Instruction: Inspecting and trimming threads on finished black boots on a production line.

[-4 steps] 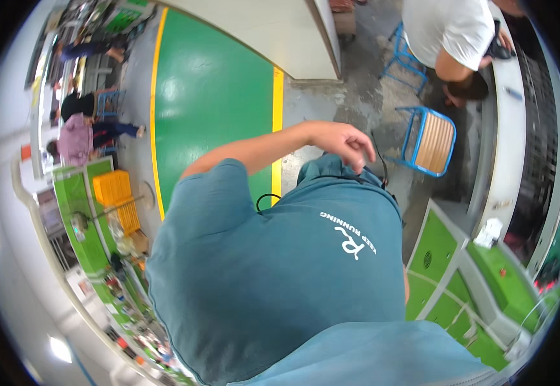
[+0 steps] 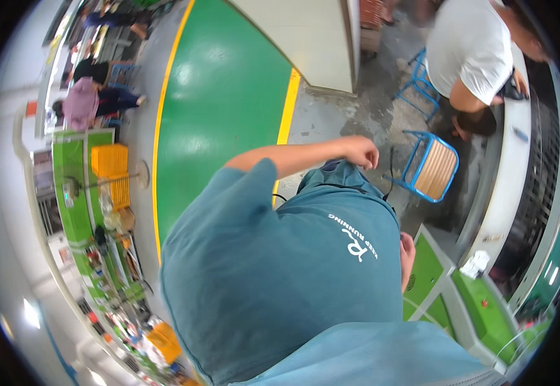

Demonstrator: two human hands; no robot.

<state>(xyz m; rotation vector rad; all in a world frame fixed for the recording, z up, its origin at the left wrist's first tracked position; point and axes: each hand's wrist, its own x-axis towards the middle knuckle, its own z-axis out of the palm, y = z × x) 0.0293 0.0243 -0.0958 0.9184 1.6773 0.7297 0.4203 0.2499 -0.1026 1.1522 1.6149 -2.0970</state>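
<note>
Cutting through the grey floor (image 2: 322,119) is a glossy green walkway (image 2: 222,96) edged with yellow lines, and a white panel (image 2: 312,45) stands beside it. Over to the left I can see stacked yellow crates (image 2: 109,159) and a person in a mauve top (image 2: 81,103). A long white counter (image 2: 510,170) runs down the right side; at its left edge a co-worker in a white shirt (image 2: 469,48) leans in, a dark object (image 2: 513,90) at the hands. Crumpled white material (image 2: 476,264) sits by the counter's lower end, next to a green casing (image 2: 489,302).

The wearer, in a teal shirt (image 2: 280,270), has the left arm bent across the front, so the left hand (image 2: 360,153) hangs just beyond the shirt's hem. Its fingers curl loosely under; the palm is turned out of sight, so I cannot tell how far they close or whether they have hold of anything. Of the right hand (image 2: 407,257) only part shows, close against the right side of the shirt; its grip is hidden too. A blue stool (image 2: 437,170) with a slatted wooden seat stands on the floor near the counter's left edge, to the right of the left hand's fingers and apart from them.
</note>
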